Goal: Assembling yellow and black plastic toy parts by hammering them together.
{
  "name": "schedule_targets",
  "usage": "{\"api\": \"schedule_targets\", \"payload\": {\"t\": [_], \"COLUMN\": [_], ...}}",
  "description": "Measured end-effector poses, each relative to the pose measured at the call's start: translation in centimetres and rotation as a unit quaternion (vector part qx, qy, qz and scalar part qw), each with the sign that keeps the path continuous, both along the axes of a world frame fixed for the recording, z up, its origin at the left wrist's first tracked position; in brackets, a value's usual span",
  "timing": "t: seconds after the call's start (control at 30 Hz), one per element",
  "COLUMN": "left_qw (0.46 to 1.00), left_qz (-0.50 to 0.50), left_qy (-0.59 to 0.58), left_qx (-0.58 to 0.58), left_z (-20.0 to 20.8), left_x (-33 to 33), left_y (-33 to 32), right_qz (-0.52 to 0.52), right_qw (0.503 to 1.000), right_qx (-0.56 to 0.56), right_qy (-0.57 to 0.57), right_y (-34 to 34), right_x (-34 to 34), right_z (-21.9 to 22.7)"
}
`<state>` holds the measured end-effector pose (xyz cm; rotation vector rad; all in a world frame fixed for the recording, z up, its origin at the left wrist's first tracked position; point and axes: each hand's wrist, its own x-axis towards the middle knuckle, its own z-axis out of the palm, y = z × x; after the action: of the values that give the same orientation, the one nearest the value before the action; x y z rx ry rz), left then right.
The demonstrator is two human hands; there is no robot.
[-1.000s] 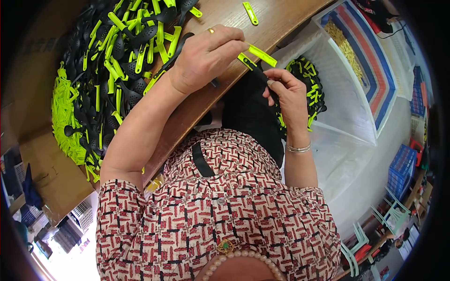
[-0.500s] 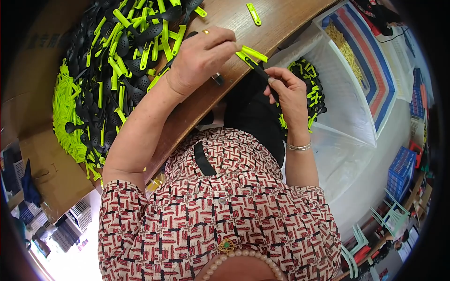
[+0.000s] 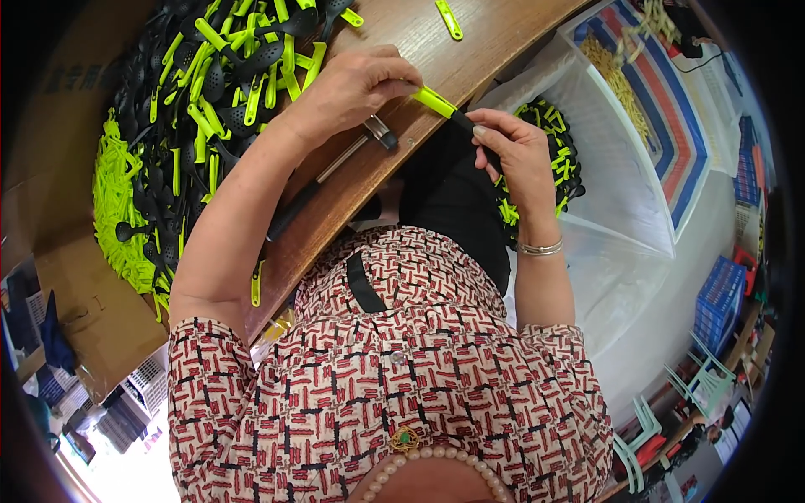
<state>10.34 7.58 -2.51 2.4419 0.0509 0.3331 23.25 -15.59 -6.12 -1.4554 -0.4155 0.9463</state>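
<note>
"Below the camera, nearest first, what is located?"

"The wearer's red, black and cream patterned shirt (image 3: pixel 436 352). Above it are both hands, raised over the front edge of the brown wooden bench (image 3: pixel 503 38)."

"State of the hands?"

"Left hand (image 3: pixel 359 84): thumb and fingers closed in a pinch on the upper end of a flat lime-green plastic handle (image 3: pixel 433 101). Right hand (image 3: pixel 516 155): thumb and index finger closed on a slim black plastic shaft (image 3: pixel 464 122), remaining fingers curled."

"Position of the held parts?"

"Between the two hands, in line, at the bench edge. Handle and shaft meet end to end; depth of fit cannot be determined."

"Items on the bench?"

"Beside the left forearm lies a hammer-like tool with a metal shaft and dark grip (image 3: pixel 342 159). One loose lime-green handle (image 3: pixel 257 283) lies near the front edge, another (image 3: pixel 449 19) farther back. To the left is a large pile of black utensils with lime-green handles (image 3: pixel 201 126), bordered by a heap of bare lime-green handles (image 3: pixel 117 201)."

"Beyond the right hand?"

"A white plastic sack (image 3: pixel 616 168) containing black and lime-green pieces (image 3: pixel 560 159). Farther out: a blue, white and red striped sheet (image 3: pixel 671 126) bearing pale yellow pieces (image 3: pixel 616 92), then stacked blue boxes (image 3: pixel 719 293) and pale green stools (image 3: pixel 704 386)."
</note>
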Motion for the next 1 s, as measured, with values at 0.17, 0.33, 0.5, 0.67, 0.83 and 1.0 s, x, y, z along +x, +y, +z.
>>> {"api": "schedule_targets", "payload": {"t": [0.17, 0.33, 0.5, 0.67, 0.83, 1.0], "left_qw": [1.0, 0.999, 0.997, 0.997, 0.996, 0.985], "left_qz": [0.008, 0.02, 0.034, 0.042, 0.039, 0.06], "left_qy": [0.008, 0.042, 0.05, 0.038, 0.018, -0.088], "left_qx": [0.017, 0.012, 0.039, 0.049, 0.081, 0.137], "left_z": [-0.1, -0.2, -0.2, -0.3, -0.7, -1.8], "left_x": [0.5, 0.9, 1.4, 1.6, 1.7, 0.7], "left_y": [0.2, -0.1, -0.4, -0.6, -0.7, -0.4], "right_qz": [0.009, 0.033, 0.051, 0.082, 0.128, 0.153], "right_qw": [1.0, 0.999, 0.911, 0.693, 0.636, 0.621], "right_qx": [-0.009, -0.016, -0.007, -0.012, -0.032, -0.042], "right_qy": [-0.002, -0.038, -0.409, -0.716, -0.761, -0.767], "right_y": [0.1, 0.0, 0.2, 0.1, 0.1, 0.8], "right_x": [0.4, 0.8, 0.5, 0.5, 0.3, 0.0], "right_z": [0.0, -0.3, 0.3, 0.7, 0.7, 1.5]}}
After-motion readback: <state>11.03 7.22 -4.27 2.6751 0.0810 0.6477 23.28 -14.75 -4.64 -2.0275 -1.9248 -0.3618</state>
